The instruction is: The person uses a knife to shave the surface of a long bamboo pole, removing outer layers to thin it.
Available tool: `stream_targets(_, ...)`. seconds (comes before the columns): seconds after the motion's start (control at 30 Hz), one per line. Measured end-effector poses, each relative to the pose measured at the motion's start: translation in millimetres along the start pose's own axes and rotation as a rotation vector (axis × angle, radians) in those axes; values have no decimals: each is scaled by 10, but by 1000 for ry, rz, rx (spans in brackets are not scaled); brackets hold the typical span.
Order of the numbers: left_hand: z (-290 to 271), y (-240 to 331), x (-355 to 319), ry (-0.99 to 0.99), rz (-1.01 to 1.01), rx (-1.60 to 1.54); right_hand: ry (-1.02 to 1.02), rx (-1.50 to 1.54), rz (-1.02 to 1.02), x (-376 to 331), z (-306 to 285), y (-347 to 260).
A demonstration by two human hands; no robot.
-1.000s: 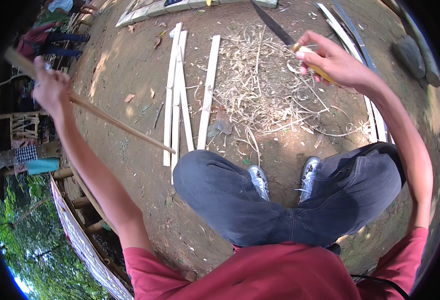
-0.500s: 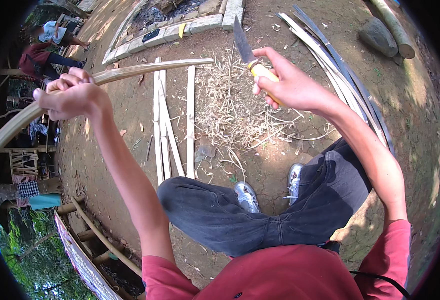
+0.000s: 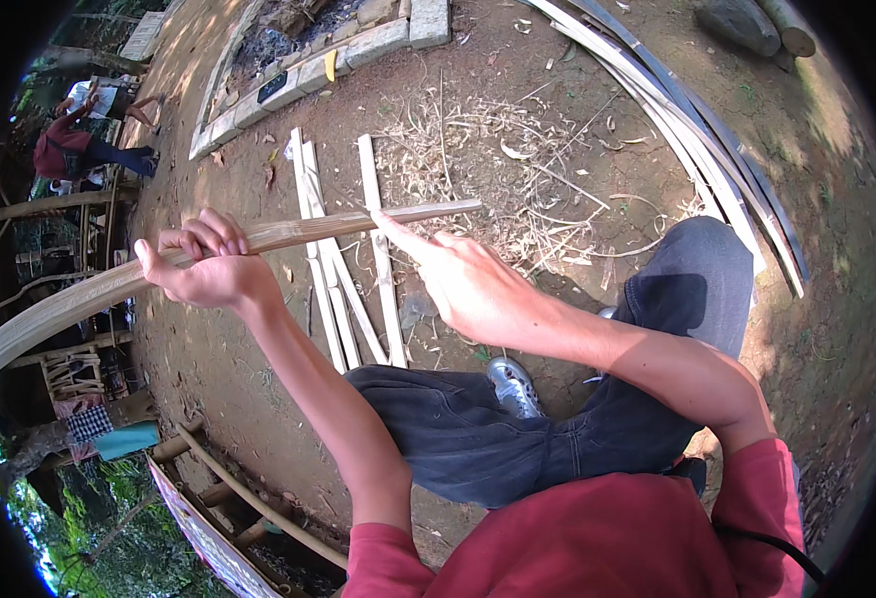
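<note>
A long, pale bamboo strip runs from the left edge across the view, its narrow end to the right. My left hand is closed round it, thumb to the left. My right hand lies over the strip near its thin end. Its index finger stretches along to touch the strip, and the other fingers curl underneath, mostly out of sight. The yellow-handled knife seen in this hand earlier is hidden behind it now. Below the strip are my bent knees in dark trousers.
Pale shavings litter the ground ahead. Several cut strips lie left of them, and a bundle of long strips lies right. A stone-edged fire pit is at the top. Two people are far left.
My right hand has come down and left from its raised position onto the strip, and the knife has gone out of sight. The left hand with the strip has shifted lower and right in view.
</note>
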State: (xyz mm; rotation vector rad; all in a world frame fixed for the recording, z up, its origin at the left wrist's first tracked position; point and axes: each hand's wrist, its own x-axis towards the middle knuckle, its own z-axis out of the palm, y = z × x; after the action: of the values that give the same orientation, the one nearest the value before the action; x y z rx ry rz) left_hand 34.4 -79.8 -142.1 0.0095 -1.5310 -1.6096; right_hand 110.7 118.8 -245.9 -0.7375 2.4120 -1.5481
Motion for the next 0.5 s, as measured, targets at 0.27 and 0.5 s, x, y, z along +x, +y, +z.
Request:
stream_targets(0.27, 61, -271, -138, 2, -8, -49, 1, 63, 7, 132, -55, -74)
stream_targets(0.5, 164, -605, -257, 24, 27, -53, 55, 30, 28, 288, -11, 56)
